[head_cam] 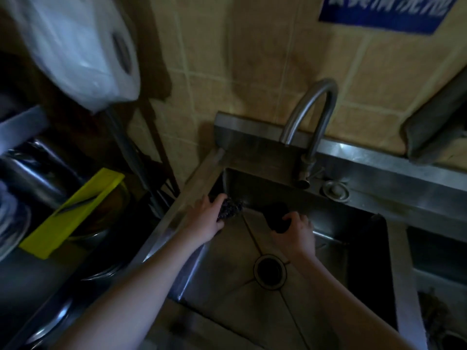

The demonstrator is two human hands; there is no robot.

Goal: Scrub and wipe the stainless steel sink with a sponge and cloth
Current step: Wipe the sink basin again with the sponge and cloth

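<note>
Hazard: your left grip (206, 219) clasps scourer (229, 208), right grip (297, 234) clasps dark pad (276, 218); tight sink (255, 189) corner could scrape knuckles or dislodge either.

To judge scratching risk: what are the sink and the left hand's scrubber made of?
Sink: brushed stainless steel, with a dull grey sheen and streaky reflections. Scrubber in the left hand: probably tangled wire wool, speckled with glints; too dim to be sure.

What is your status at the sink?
Left hand grips scourer in sink back-left corner. Right hand grips dark sponge beside it. Faucet overhead, clear of hands.
</note>
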